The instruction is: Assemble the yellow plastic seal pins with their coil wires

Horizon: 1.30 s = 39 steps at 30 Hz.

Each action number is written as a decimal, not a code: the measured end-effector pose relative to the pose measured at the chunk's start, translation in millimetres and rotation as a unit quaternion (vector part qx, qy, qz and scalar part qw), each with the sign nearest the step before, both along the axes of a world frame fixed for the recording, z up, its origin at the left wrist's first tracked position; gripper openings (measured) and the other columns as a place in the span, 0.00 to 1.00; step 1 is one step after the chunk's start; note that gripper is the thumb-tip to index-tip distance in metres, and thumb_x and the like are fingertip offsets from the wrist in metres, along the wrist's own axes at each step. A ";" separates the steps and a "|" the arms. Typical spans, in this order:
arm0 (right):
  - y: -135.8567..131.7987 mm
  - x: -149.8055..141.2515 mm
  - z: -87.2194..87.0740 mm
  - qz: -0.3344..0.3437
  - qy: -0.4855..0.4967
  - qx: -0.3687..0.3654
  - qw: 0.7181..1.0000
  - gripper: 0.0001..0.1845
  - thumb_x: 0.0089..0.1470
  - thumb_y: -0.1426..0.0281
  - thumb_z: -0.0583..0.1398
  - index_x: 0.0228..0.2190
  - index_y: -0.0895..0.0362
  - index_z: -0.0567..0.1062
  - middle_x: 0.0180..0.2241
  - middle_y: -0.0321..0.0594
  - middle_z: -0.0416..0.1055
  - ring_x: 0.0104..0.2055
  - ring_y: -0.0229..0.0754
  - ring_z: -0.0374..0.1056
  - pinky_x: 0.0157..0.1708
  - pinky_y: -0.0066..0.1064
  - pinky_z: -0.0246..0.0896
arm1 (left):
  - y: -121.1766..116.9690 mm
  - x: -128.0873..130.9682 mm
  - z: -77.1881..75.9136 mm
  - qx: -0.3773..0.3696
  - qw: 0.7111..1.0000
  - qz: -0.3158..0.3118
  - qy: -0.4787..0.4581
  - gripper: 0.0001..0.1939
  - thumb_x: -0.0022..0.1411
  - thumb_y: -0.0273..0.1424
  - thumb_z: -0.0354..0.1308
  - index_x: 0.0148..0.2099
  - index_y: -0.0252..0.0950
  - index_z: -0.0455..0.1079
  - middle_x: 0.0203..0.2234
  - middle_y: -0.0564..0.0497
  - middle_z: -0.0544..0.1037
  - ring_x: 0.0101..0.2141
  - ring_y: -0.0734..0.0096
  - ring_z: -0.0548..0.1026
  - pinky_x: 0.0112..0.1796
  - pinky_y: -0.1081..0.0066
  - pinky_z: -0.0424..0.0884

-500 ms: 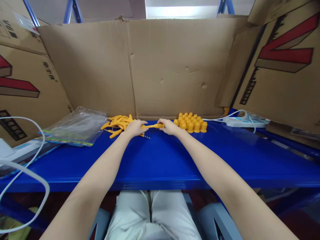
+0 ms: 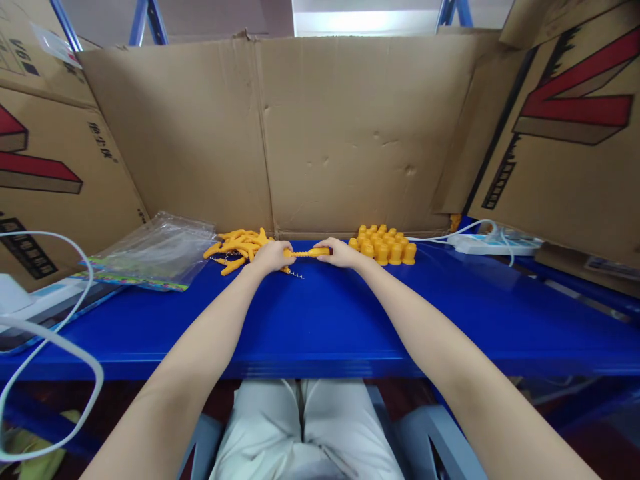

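Between both hands [image 2: 273,256] [image 2: 341,253], an orange rod [image 2: 303,253]

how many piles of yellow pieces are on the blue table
2: a jumbled heap beside the left hand, and a cluster of cup-shaped pieces beside the right hand. More could be hidden behind the hands.

Orange ridged rod [image 2: 311,253], horizontal, held both ends
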State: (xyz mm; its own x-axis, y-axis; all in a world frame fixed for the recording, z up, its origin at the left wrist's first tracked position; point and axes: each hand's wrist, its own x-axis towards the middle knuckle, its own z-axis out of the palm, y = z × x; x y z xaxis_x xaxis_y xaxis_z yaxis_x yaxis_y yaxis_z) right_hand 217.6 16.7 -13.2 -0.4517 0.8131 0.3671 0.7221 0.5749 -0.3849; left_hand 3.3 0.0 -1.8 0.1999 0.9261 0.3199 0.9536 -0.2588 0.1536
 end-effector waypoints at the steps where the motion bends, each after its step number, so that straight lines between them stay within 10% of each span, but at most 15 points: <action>1: -0.1 1.1 0.7 -0.005 0.015 -0.019 1.000 0.20 0.50 0.76 0.63 0.47 0.58 0.73 0.48 0.45 0.72 0.48 0.41 0.69 0.49 0.33 0.62 | 0.6 -0.4 -0.7 0.001 1.000 0.004 -0.003 0.15 0.51 0.37 0.59 0.42 0.41 0.76 0.35 0.48 0.80 0.38 0.59 0.76 0.38 0.66 0.69; 7: -5.1 6.6 6.5 -0.035 0.125 -0.153 0.980 0.25 0.48 0.83 0.62 0.49 0.60 0.69 0.51 0.47 0.70 0.39 0.34 0.72 0.41 0.28 0.67 | 1.4 -3.6 -1.3 -0.006 1.000 0.007 -0.023 0.15 0.50 0.37 0.59 0.41 0.41 0.75 0.34 0.49 0.80 0.37 0.61 0.76 0.37 0.67 0.68; 12: -13.2 11.8 13.0 -0.006 0.159 -0.238 0.958 0.07 0.58 0.73 0.59 0.39 0.62 0.73 0.36 0.45 0.76 0.31 0.34 0.72 0.34 0.25 0.68 | -0.1 -6.9 0.1 -0.002 1.000 -0.003 -0.025 0.14 0.51 0.36 0.59 0.41 0.40 0.74 0.33 0.50 0.79 0.36 0.62 0.75 0.37 0.69 0.68; 20: -9.5 8.6 14.5 -0.039 0.187 -0.356 0.915 0.30 0.64 0.53 0.47 0.20 0.60 0.69 0.13 0.34 0.62 0.11 0.27 0.51 0.10 0.21 0.44 | 1.5 -7.7 -0.1 -0.015 0.996 -0.030 -0.082 0.15 0.50 0.36 0.59 0.40 0.35 0.74 0.27 0.50 0.76 0.31 0.66 0.72 0.32 0.71 0.63; 26: -11.3 6.0 16.2 -0.060 0.208 -0.358 0.908 0.30 0.64 0.52 0.46 0.23 0.61 0.69 0.14 0.37 0.66 0.11 0.29 0.54 0.10 0.22 0.47 | 3.7 -8.1 -0.5 -0.022 0.995 -0.035 -0.094 0.13 0.49 0.34 0.60 0.38 0.33 0.73 0.21 0.54 0.69 0.27 0.70 0.68 0.28 0.72 0.58; 33: -13.6 13.3 14.6 0.017 0.285 -0.373 0.883 0.12 0.56 0.73 0.63 0.41 0.60 0.67 0.23 0.35 0.73 0.21 0.33 0.68 0.23 0.22 0.64 | 4.6 -10.2 -1.3 -0.028 0.991 -0.037 -0.123 0.12 0.48 0.33 0.60 0.36 0.33 0.73 0.19 0.55 0.67 0.25 0.71 0.66 0.27 0.72 0.56; 36: -12.3 14.4 14.2 0.021 0.293 -0.370 0.882 0.04 0.59 0.73 0.60 0.35 0.60 0.67 0.21 0.35 0.71 0.20 0.32 0.68 0.21 0.21 0.62 | 3.7 -10.1 -0.3 -0.028 0.989 -0.047 -0.141 0.11 0.48 0.33 0.60 0.35 0.33 0.73 0.18 0.56 0.66 0.24 0.72 0.65 0.27 0.72 0.56; 39: -10.9 12.4 14.1 0.018 0.281 -0.367 0.887 0.16 0.64 0.65 0.54 0.26 0.60 0.67 0.17 0.36 0.69 0.17 0.31 0.64 0.18 0.20 0.58 | 1.7 -8.7 1.5 -0.027 0.988 -0.055 -0.145 0.11 0.47 0.32 0.61 0.35 0.33 0.72 0.17 0.57 0.64 0.24 0.73 0.64 0.27 0.72 0.55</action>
